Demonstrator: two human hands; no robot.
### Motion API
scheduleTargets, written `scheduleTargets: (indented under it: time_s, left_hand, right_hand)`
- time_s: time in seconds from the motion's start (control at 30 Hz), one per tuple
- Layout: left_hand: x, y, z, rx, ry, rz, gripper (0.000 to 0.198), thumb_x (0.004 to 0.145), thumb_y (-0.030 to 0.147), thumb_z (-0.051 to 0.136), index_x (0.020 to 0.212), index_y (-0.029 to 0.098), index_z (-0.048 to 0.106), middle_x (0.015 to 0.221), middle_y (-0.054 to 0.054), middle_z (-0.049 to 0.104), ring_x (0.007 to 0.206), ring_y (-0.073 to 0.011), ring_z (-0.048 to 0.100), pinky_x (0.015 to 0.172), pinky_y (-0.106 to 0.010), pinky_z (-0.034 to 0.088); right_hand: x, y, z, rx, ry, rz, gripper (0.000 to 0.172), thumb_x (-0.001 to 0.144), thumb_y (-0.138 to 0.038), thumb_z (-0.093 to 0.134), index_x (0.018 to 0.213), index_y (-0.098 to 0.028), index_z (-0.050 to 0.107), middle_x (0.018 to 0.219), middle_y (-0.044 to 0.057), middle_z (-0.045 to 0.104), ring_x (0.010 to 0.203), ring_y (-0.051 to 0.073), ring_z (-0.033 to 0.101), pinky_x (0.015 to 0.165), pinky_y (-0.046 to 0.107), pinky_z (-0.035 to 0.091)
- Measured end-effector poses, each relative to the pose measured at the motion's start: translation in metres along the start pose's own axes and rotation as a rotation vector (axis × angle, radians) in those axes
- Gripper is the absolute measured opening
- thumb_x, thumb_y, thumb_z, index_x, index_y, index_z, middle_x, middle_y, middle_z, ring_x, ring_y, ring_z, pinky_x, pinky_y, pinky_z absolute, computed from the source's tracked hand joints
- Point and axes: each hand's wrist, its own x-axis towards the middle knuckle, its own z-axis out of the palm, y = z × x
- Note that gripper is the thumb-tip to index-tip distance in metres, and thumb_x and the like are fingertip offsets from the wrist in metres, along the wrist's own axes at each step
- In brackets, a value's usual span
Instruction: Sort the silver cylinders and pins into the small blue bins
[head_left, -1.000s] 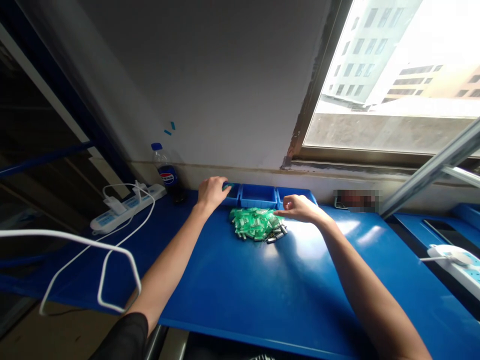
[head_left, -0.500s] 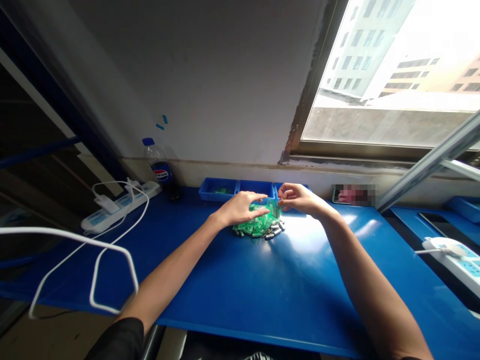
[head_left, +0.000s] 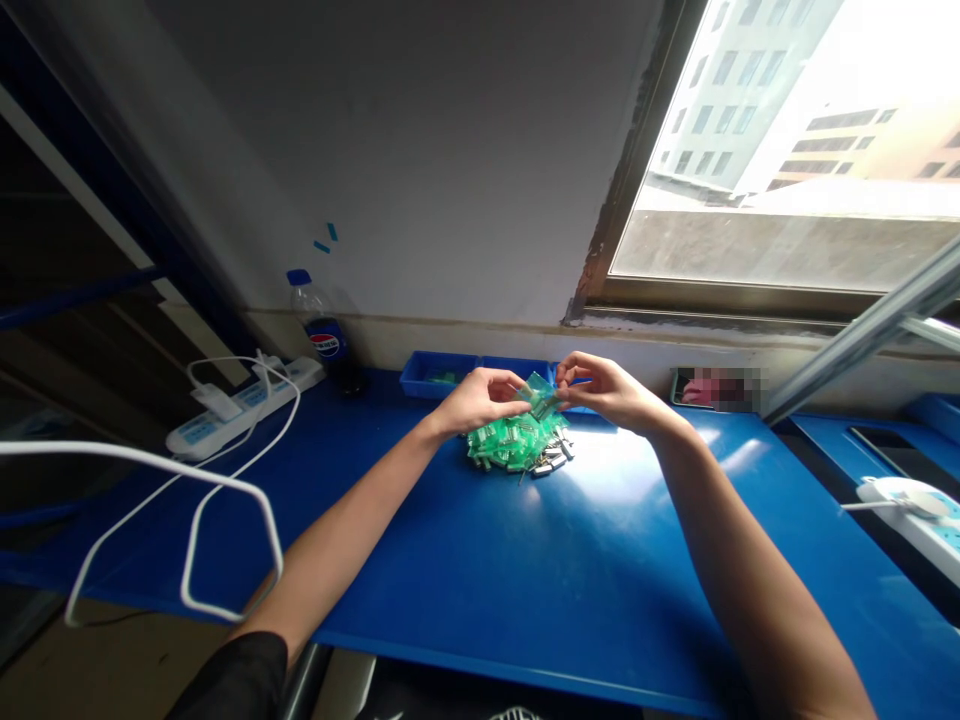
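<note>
A small green translucent piece (head_left: 540, 394) is raised above a pile of green parts (head_left: 510, 442) on the blue table. My right hand (head_left: 600, 390) pinches its right edge between thumb and fingers. At its left edge is my left hand (head_left: 480, 400), with thumb and fingertips closed on the piece's side. Several small silver and black metal parts (head_left: 553, 460) lie at the pile's right front edge. Behind the hands stand blue bins (head_left: 439, 374), the left one with some green bits inside.
A cola bottle (head_left: 327, 342) and a white power strip (head_left: 225, 418) with looping cables are at the left. Near the wall a phone (head_left: 694, 388) leans at the right. Another power strip (head_left: 922, 515) and a dark phone (head_left: 889, 450) lie far right.
The green piece has come up from the pile and now shows between both hands. My left hand has gone from spread fingers to closed ones. The view has shifted slightly.
</note>
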Motion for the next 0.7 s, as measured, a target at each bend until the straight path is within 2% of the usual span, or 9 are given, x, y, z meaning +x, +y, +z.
scheduleTargets:
  time_s: [0.1, 0.2, 0.3, 0.37, 0.43, 0.53, 0.6, 0.7]
  left_hand:
    - [0.000, 0.003, -0.003, 0.097, 0.034, 0.030, 0.026, 0.081, 0.034, 0.083, 0.096, 0.013, 0.079, 0.094, -0.009, 0.082, 0.084, -0.0210, 0.078, 0.075, -0.028, 0.061]
    - [-0.001, 0.005, -0.011, 0.258, 0.125, 0.070, 0.018, 0.082, 0.031, 0.080, 0.090, 0.015, 0.080, 0.093, -0.008, 0.082, 0.085, -0.0217, 0.078, 0.077, -0.029, 0.061]
    - [-0.002, 0.004, -0.024, 0.534, 0.334, 0.122, 0.008, 0.086, 0.024, 0.074, 0.088, 0.019, 0.080, 0.092, -0.006, 0.082, 0.087, -0.0226, 0.078, 0.082, -0.031, 0.061]
    - [-0.003, -0.002, -0.035, 0.808, 0.482, 0.135, 0.012, 0.090, 0.021, 0.069, 0.095, 0.022, 0.081, 0.101, -0.006, 0.082, 0.096, -0.0256, 0.078, 0.089, -0.035, 0.060]
    - [-0.003, -0.012, -0.046, 1.019, 0.564, 0.060, 0.020, 0.094, 0.020, 0.063, 0.104, 0.023, 0.081, 0.110, -0.008, 0.081, 0.103, -0.0298, 0.077, 0.094, -0.041, 0.060]
    - [0.000, -0.027, -0.054, 1.098, 0.496, -0.004, 0.032, 0.091, 0.019, 0.066, 0.121, 0.019, 0.078, 0.124, -0.012, 0.078, 0.115, -0.0331, 0.074, 0.101, -0.044, 0.059]
    - [0.002, -0.032, -0.053, 1.070, 0.452, 0.049, 0.031, 0.092, 0.019, 0.066, 0.120, 0.018, 0.078, 0.123, -0.011, 0.078, 0.117, -0.0310, 0.072, 0.105, -0.043, 0.058]
    - [0.004, -0.027, -0.040, 0.997, 0.423, 0.164, 0.023, 0.094, 0.020, 0.063, 0.110, 0.019, 0.080, 0.114, -0.008, 0.081, 0.111, -0.0270, 0.074, 0.103, -0.040, 0.058]
  right_hand:
    - [0.001, -0.001, 0.002, -0.067, -0.002, 0.002, 0.031, 0.081, -0.040, 0.083, 0.095, -0.022, 0.063, 0.089, 0.001, 0.067, 0.082, 0.019, 0.071, 0.078, 0.034, 0.060]
    - [0.002, 0.001, 0.001, -0.227, 0.009, 0.045, 0.030, 0.082, -0.044, 0.081, 0.096, -0.022, 0.065, 0.089, 0.002, 0.072, 0.083, 0.020, 0.072, 0.078, 0.033, 0.058]
    - [0.003, 0.008, -0.002, -0.464, 0.063, 0.139, 0.025, 0.088, -0.045, 0.074, 0.095, -0.022, 0.068, 0.092, 0.005, 0.077, 0.087, 0.023, 0.074, 0.079, 0.033, 0.057]
    - [0.004, 0.016, -0.005, -0.620, 0.071, 0.206, 0.021, 0.089, -0.042, 0.072, 0.095, -0.022, 0.069, 0.095, 0.006, 0.079, 0.089, 0.023, 0.075, 0.078, 0.033, 0.056]
    - [0.006, 0.025, -0.008, -0.748, 0.058, 0.258, 0.017, 0.090, -0.039, 0.071, 0.096, -0.023, 0.070, 0.099, 0.007, 0.080, 0.091, 0.024, 0.075, 0.078, 0.032, 0.055]
    - [0.008, 0.039, -0.009, -0.928, 0.078, 0.353, 0.017, 0.090, -0.039, 0.069, 0.097, -0.023, 0.071, 0.102, 0.009, 0.080, 0.091, 0.026, 0.074, 0.075, 0.033, 0.052]
    - [0.010, 0.047, -0.008, -0.982, 0.061, 0.413, 0.021, 0.090, -0.042, 0.068, 0.097, -0.023, 0.071, 0.103, 0.011, 0.080, 0.089, 0.028, 0.074, 0.072, 0.033, 0.051]
    - [0.013, 0.052, -0.005, -0.947, 0.021, 0.430, 0.020, 0.088, -0.041, 0.071, 0.095, -0.022, 0.071, 0.100, 0.010, 0.080, 0.087, 0.026, 0.073, 0.070, 0.031, 0.049]
